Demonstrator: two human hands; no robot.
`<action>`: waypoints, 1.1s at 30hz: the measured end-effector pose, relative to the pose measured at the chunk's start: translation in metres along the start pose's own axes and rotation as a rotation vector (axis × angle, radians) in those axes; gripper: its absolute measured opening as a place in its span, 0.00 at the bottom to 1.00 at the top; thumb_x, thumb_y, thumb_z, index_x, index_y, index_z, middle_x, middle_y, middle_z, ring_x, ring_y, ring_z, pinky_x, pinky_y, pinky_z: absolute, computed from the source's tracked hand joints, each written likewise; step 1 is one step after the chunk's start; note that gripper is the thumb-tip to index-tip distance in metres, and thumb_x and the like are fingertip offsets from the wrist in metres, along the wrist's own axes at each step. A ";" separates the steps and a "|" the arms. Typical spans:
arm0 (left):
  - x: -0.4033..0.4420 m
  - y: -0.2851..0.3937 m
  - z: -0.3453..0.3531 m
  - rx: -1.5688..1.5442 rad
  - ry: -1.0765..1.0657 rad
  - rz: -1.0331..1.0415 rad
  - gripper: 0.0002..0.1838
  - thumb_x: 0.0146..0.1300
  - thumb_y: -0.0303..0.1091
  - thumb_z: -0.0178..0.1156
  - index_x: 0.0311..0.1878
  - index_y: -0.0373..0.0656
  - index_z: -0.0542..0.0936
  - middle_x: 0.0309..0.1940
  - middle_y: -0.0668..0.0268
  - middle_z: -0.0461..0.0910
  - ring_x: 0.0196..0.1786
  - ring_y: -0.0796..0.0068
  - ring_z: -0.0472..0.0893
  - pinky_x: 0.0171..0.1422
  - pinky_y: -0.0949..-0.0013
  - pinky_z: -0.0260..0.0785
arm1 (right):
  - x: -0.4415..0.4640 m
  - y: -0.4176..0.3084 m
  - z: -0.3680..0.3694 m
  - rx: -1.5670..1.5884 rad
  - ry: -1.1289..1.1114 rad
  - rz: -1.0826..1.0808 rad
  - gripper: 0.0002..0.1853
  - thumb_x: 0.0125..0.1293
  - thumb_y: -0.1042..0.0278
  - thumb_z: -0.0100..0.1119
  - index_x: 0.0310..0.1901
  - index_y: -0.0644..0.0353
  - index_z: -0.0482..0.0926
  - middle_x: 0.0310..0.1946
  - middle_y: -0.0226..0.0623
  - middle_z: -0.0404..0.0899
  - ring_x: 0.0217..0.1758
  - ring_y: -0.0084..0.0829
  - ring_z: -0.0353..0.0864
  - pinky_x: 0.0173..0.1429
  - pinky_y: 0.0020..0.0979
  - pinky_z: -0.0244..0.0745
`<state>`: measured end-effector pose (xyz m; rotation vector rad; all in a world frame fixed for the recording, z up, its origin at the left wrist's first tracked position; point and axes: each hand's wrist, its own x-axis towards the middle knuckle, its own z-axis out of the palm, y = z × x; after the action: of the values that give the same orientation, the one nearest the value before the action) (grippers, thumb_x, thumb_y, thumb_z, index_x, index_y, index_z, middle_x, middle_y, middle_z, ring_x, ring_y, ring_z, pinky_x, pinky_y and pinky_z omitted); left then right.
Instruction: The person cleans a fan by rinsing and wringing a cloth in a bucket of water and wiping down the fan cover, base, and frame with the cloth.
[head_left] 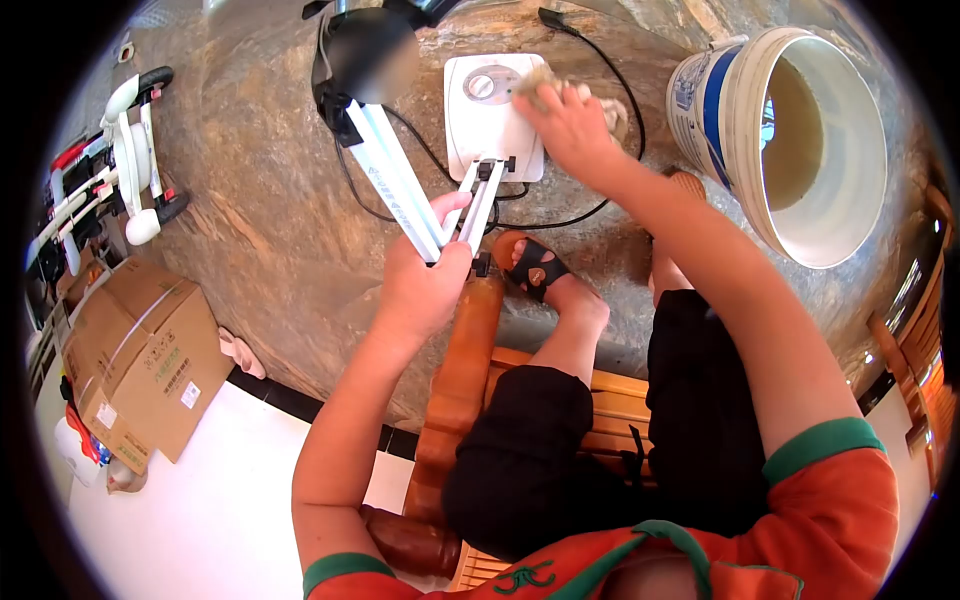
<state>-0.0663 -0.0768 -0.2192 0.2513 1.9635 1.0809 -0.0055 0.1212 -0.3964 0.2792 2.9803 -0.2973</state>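
My left hand (pixel 428 280) is closed around a white folding arm (pixel 393 180) with black joints, near its bend. The arm rises from a flat white base (pixel 490 130) with a round dial on it, which lies on the stone-patterned floor. At the arm's far end is a dark head (pixel 365 60), partly blurred, so its kind is unclear. My right hand (pixel 572 125) presses a crumpled beige cloth (pixel 612 112) against the right edge of the base, close to the dial. A black power cord (pixel 632 85) with a plug loops around the base.
To the right stands a white bucket (pixel 735 120) with a blue band, holding cloudy water (pixel 797 140). My feet in sandals (pixel 535 268) are below the base. A wooden bench (pixel 465 390) is under me. At left are a cardboard box (pixel 150 360) and a white wheeled frame (pixel 135 160).
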 end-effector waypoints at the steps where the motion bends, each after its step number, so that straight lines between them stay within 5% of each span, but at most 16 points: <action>1: 0.000 0.003 0.000 0.029 -0.011 -0.021 0.21 0.54 0.28 0.50 0.54 0.40 0.74 0.25 0.66 0.74 0.27 0.77 0.72 0.35 0.72 0.66 | 0.013 0.001 -0.003 0.004 -0.020 0.058 0.27 0.59 0.71 0.51 0.62 0.43 0.66 0.50 0.36 0.68 0.51 0.36 0.72 0.43 0.37 0.69; 7: -0.001 0.005 -0.002 0.102 -0.016 -0.043 0.21 0.53 0.28 0.50 0.53 0.40 0.74 0.22 0.66 0.72 0.26 0.77 0.71 0.34 0.71 0.66 | 0.005 -0.026 -0.018 -0.084 -0.215 0.028 0.21 0.60 0.67 0.52 0.56 0.50 0.69 0.50 0.38 0.67 0.54 0.35 0.70 0.41 0.40 0.70; 10: -0.001 0.004 0.002 0.079 0.012 0.005 0.21 0.53 0.27 0.50 0.53 0.40 0.75 0.22 0.65 0.72 0.26 0.76 0.70 0.32 0.70 0.64 | -0.012 -0.027 -0.011 -0.012 -0.154 -0.081 0.21 0.61 0.66 0.51 0.57 0.49 0.69 0.50 0.38 0.67 0.55 0.35 0.69 0.43 0.40 0.69; 16: -0.002 0.007 0.000 0.084 -0.016 -0.036 0.21 0.53 0.27 0.49 0.53 0.40 0.74 0.23 0.66 0.71 0.26 0.76 0.69 0.33 0.71 0.63 | 0.058 0.000 -0.014 0.010 -0.195 0.051 0.28 0.61 0.69 0.50 0.65 0.43 0.63 0.57 0.35 0.64 0.58 0.37 0.68 0.47 0.41 0.70; 23: -0.003 0.010 -0.001 0.115 -0.012 -0.016 0.22 0.53 0.27 0.49 0.53 0.39 0.74 0.23 0.67 0.70 0.26 0.77 0.69 0.32 0.72 0.63 | 0.036 -0.012 -0.014 -0.088 -0.209 -0.029 0.27 0.62 0.67 0.49 0.65 0.47 0.63 0.65 0.34 0.60 0.62 0.40 0.66 0.48 0.40 0.70; 28: -0.003 0.011 0.001 0.102 -0.030 -0.032 0.22 0.53 0.27 0.50 0.54 0.40 0.74 0.23 0.66 0.70 0.26 0.77 0.70 0.32 0.71 0.63 | 0.069 -0.010 -0.012 -0.109 -0.113 0.032 0.22 0.60 0.66 0.51 0.58 0.49 0.68 0.54 0.30 0.68 0.54 0.35 0.72 0.42 0.38 0.72; 33: 0.000 0.015 -0.002 0.115 -0.016 -0.050 0.22 0.53 0.27 0.50 0.54 0.41 0.74 0.22 0.65 0.72 0.26 0.76 0.72 0.33 0.71 0.65 | 0.072 0.005 -0.008 -0.066 -0.077 -0.068 0.22 0.60 0.67 0.51 0.58 0.47 0.68 0.54 0.30 0.68 0.53 0.37 0.72 0.44 0.40 0.73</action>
<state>-0.0706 -0.0690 -0.2072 0.2704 2.0099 0.9333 -0.0757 0.1404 -0.4001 0.1565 2.9207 -0.2110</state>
